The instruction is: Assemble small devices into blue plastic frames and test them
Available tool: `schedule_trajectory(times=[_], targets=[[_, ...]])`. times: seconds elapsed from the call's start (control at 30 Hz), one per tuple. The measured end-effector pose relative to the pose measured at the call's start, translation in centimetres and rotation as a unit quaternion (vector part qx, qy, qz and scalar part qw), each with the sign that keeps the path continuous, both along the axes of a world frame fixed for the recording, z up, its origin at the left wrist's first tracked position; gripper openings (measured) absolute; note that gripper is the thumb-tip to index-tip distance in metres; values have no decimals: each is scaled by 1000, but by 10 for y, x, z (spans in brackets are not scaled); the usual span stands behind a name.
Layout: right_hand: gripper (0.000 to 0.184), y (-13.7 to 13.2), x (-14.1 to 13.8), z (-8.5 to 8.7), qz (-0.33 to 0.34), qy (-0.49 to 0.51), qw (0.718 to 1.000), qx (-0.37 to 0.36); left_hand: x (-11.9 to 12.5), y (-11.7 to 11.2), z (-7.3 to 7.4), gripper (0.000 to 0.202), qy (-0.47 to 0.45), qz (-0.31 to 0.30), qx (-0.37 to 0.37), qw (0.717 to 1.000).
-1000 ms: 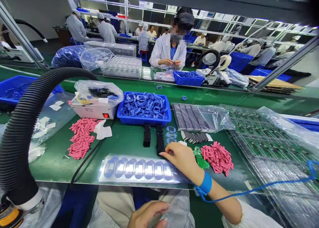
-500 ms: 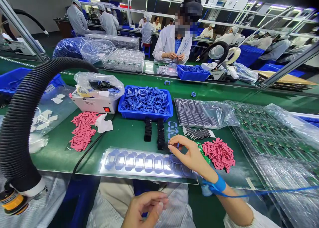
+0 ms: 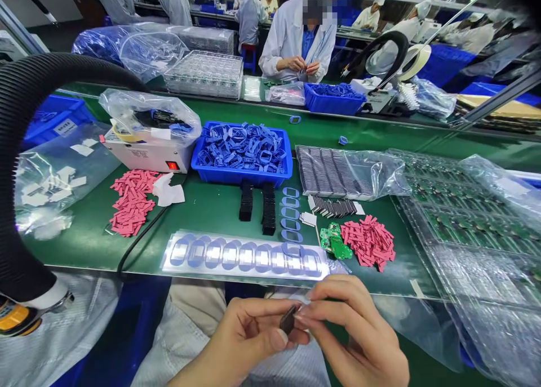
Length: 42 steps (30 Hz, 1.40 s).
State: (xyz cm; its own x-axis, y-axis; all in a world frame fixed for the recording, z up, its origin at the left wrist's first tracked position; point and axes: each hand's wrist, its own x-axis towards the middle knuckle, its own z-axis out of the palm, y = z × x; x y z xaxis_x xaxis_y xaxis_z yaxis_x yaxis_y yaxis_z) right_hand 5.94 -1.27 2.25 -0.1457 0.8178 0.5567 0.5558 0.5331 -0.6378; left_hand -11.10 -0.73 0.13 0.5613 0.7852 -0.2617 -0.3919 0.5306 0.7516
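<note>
Dark rectangular component [image 3: 288, 319] is pinched between the left hand [image 3: 249, 335] and the right hand [image 3: 349, 325]. Both hands are closed on it at the fingertips and are held beyond the front edge of the green surface [image 3: 203, 218], above the lap.

Apparent state of the work: the clear backing sheet [image 3: 249, 274] carries a row of blue oval frames along its length, and a short column of loose blue frames [image 3: 291, 215] lies just beyond it. Stock appears largely unused: the blue plastic tray [image 3: 240, 176] holds a heaped load of frames, and two black stacks [image 3: 245, 202] stand before it. Pink strips [image 3: 367, 241] lie beside green circuit boards [image 3: 336, 241].

Clearance: a bare green band separates the sheet from the stacks. The sheet's near edge lies close to the surface's front edge. Most open room lies around the hands, beyond that edge.
</note>
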Motion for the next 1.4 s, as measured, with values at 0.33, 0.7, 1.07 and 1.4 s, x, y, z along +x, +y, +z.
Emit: schedule_trajectory(times=[0.33, 0.7, 1.07, 1.4], targets=[[20, -2, 6, 1, -3, 4, 1000, -13, 6, -1, 4, 30, 2, 13, 34, 999], [21, -1, 10, 0, 3, 18, 1000, -14, 7, -2, 6, 30, 63, 6, 87, 994], [24, -13, 9, -19, 2, 83, 996, -13, 15, -8, -6, 29, -7, 13, 25, 1000], [25, -13, 12, -20, -2, 100, 995, -22, 18, -10, -4, 27, 10, 8, 34, 999]])
